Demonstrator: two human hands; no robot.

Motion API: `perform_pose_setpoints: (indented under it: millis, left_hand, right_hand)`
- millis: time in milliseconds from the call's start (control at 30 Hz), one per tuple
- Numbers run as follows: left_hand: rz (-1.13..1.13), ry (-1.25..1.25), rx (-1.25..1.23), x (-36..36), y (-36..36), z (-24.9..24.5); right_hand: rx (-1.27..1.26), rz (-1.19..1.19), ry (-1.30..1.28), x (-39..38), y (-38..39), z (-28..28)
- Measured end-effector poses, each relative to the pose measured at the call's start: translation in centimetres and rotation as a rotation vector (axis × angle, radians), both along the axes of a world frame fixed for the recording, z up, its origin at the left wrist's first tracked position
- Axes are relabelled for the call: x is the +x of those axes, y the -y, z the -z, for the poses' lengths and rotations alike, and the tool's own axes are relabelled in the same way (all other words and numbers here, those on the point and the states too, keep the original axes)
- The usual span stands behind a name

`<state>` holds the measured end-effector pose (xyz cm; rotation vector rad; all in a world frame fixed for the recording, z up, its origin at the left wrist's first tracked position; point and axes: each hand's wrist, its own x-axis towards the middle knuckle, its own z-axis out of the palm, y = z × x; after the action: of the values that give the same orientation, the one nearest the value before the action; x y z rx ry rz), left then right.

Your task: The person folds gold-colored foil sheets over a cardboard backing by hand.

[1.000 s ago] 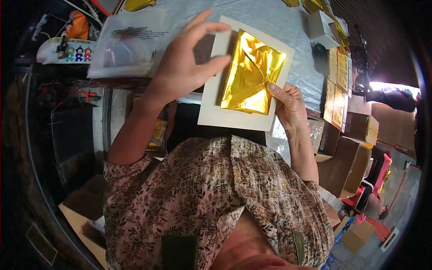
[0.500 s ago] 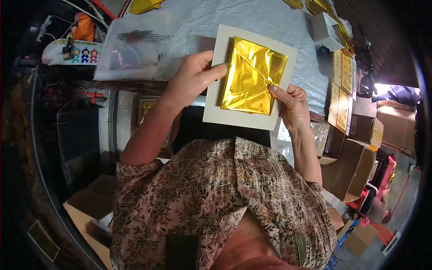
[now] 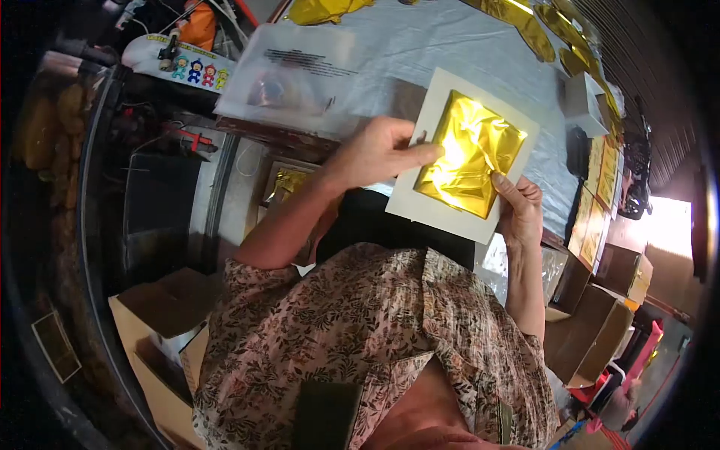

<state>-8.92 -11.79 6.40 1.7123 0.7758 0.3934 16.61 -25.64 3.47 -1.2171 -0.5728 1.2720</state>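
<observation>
In the head view I hold a cream-white rectangular board over the near edge of the table. Crinkled, shiny gold foil covers a smaller rectangle in its middle. My left hand is closed on the board's left side, its thumb lying over onto the foil and some fingers hidden behind. On the right edge, my right hand grips the board, with the thumb pressing a crease in the foil and the other fingers partly behind the board.
Pale sheeting covers the table, with a clear plastic bag at left and gold foil pieces along the back. A small white box stands at right. Open cardboard boxes flank me. Another person's arm shows at lower right.
The camera view has turned, so the scene sits further right and lower. Both hands still hold the board. My left thumb reaches further over the foil's left edge.
</observation>
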Motion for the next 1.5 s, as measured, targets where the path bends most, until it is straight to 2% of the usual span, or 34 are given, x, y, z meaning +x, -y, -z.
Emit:
perform_pose_setpoints:
  millis: [33, 67, 133, 200, 267, 367, 400, 500, 600, 700, 767, 800, 867, 933, 1000, 1100, 1133, 1200, 1300, 1433, 1500]
  left_hand:
    - [0.032, -0.195, 0.14, -1.1, -0.8, -1.4]
    - [-0.094, 0.128, 0.189, -2.3, -1.4, 0.1]
    - [-0.215, 0.016, 0.434, -5.8, -4.7, 0.3]
    - [-0.263, -0.067, 0.447, -8.5, -7.3, 0.1]
    - [-0.201, -0.091, 0.505, -8.7, -8.8, 1.3]
    - [-0.098, -0.113, 0.634, -7.5, -9.2, 2.6]
    - [-0.05, -0.12, 0.7, -7.1, -9.1, 3.0]
    - [-0.046, -0.133, 0.619, -6.8, -9.7, 4.0]
    - [-0.094, -0.109, 0.578, -6.7, -10.2, 4.7]
    - [-0.148, -0.115, 0.486, -6.3, -10.6, 4.4]
    - [-0.215, -0.151, 0.569, -5.0, -10.6, 3.8]
    - [-0.286, -0.188, 0.646, -3.9, -10.5, 3.5]
    - [-0.33, -0.173, 0.6, -0.5, -10.7, 2.8]
    - [-0.372, -0.152, 0.556, 3.7, -11.2, 2.9]
    - [-0.411, -0.153, 0.438, 7.2, -11.9, 4.4]
    - [-0.369, 0.004, 0.491, 9.3, -12.2, 6.5]
    - [-0.36, 0.011, 0.493, 9.1, -12.1, 6.1]
    - [-0.248, -0.108, 0.662, 6.7, -10.9, 5.5]
    - [-0.131, -0.171, 0.699, 4.9, -8.4, 4.9]
    - [-0.271, -0.139, 0.576, 5.6, -8.8, 5.4]
    - [-0.222, -0.13, 0.724, 6.1, -9.2, 5.7]
  right_hand:
    - [-0.004, 0.005, -0.005, 0.4, 0.1, -0.2]
    - [0.012, 0.005, -0.001, 1.0, 0.0, -0.4]
    - [0.056, 0.068, 0.018, 2.4, 0.1, -0.5]
    - [0.009, 0.131, 0.056, 3.6, -0.1, -0.7]
    - [-0.017, 0.224, 0.121, 2.0, -0.6, -3.4]
    - [0.018, 0.256, 0.136, 6.5, -0.4, 0.6]
    - [0.019, 0.264, 0.146, 4.7, -0.5, -2.0]
    - [0.039, 0.244, 0.122, 8.0, 0.8, -0.6]
    - [0.02, 0.316, 0.075, 7.9, 1.5, -2.3]
    - [0.048, 0.345, 0.135, 9.5, 2.1, -1.1]
    - [0.074, 0.28, 0.111, 12.3, 3.4, 1.3]
    - [-0.028, 0.346, 0.156, 8.3, 1.9, -2.0]
    - [-0.154, 0.404, 0.188, 5.8, 0.1, -4.2]
    - [-0.108, 0.288, 0.177, 6.9, 0.3, -3.8]
    - [-0.083, 0.142, 0.192, 10.5, 0.2, -0.4]
    - [-0.073, 0.109, 0.124, 13.9, -0.3, 2.6]
    - [-0.071, 0.119, 0.127, 13.7, -0.3, 2.1]
    - [-0.059, 0.091, 0.098, 13.3, -0.2, 1.0]
    - [-0.144, 0.036, 0.076, 13.7, -0.3, 0.3]
    - [-0.153, 0.067, 0.043, 11.6, -2.1, -1.0]
    - [-0.163, 0.066, 0.03, 12.0, -2.9, -0.8]
